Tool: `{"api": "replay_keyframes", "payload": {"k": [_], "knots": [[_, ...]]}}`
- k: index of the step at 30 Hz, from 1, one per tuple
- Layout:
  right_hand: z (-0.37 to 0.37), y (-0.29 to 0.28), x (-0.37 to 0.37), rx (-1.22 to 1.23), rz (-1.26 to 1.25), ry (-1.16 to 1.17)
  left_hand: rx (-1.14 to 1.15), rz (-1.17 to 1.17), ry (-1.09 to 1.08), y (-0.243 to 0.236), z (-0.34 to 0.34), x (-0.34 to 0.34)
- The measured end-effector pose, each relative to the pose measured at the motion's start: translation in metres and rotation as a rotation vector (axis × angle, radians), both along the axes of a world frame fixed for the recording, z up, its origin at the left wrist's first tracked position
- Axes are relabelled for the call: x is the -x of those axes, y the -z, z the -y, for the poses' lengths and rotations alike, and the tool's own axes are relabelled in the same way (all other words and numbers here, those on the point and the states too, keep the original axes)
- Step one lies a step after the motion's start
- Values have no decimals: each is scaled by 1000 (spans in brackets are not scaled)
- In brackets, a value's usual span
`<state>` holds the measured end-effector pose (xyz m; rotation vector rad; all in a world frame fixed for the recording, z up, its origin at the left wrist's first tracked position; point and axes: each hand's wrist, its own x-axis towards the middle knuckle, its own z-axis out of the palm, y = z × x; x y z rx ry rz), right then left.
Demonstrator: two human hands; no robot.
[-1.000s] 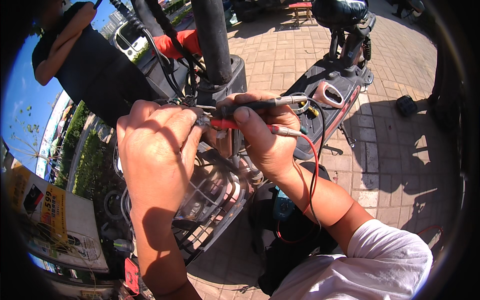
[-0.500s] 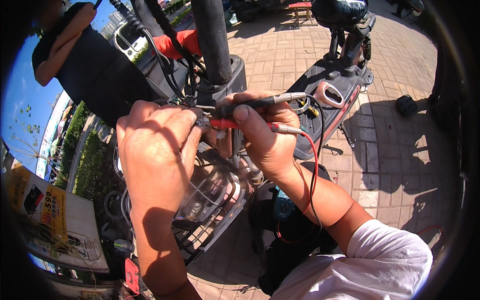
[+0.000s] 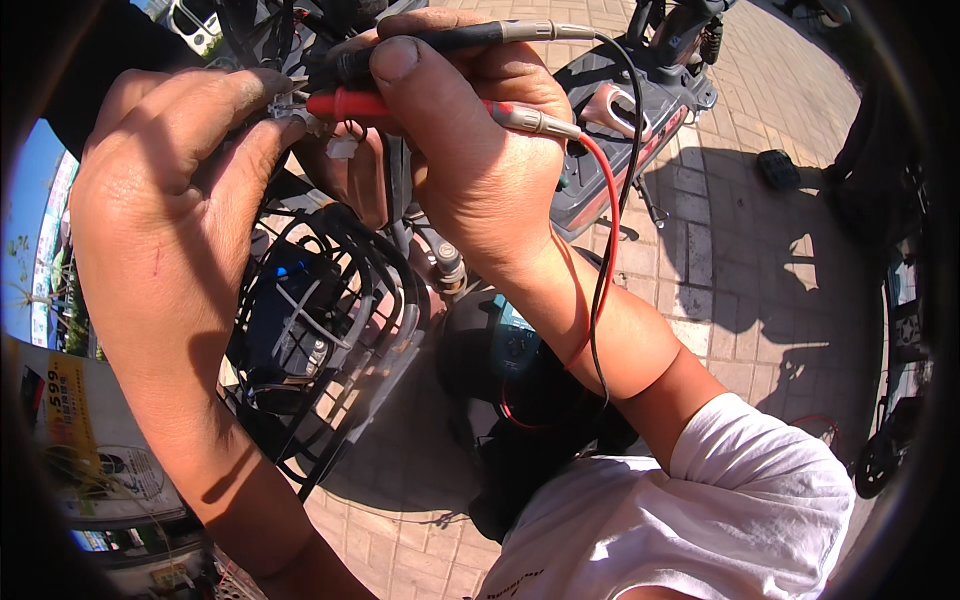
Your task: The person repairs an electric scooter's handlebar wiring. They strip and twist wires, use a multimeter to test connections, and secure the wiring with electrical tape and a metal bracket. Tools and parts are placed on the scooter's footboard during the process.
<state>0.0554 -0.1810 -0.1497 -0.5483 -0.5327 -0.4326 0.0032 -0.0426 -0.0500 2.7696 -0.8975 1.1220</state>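
My right hand (image 3: 490, 150) grips two multimeter probes side by side, a black probe (image 3: 470, 37) above a red probe (image 3: 350, 104), with the thumb lying across them. Both tips point left at a small pale wire connector (image 3: 290, 108). Thumb and fingertips of my left hand (image 3: 165, 190) pinch that connector from the other side. Whether the tips touch its contacts is too small to tell. Black and red leads drop from the probes past my right forearm toward a teal multimeter (image 3: 515, 340), which lies against dark fabric below my wrist.
A black wire basket (image 3: 375, 300) with dark items inside sits below my hands. Another scooter (image 3: 600, 150) with a pinkish trim piece (image 3: 612, 108) on its footboard stands at the upper right on brick paving (image 3: 740, 330). A printed board (image 3: 110, 430) is at lower left.
The view has shifted, so both hands appear higher and farther left, and more of the basket shows. The connector and both probes stay held.
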Motion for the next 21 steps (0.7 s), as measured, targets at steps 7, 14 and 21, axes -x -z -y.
{"api": "replay_keyframes", "payload": {"k": [7,14,21], "knots": [[15,-12,14,76,-129,-258,83,-120,78,3,-7,-6],[6,3,0,-16,-12,-78,-2,-66,53,1,3,-3],[4,-1,8,27,-81,-57,-108,10,-85,-12,17,7]]}}
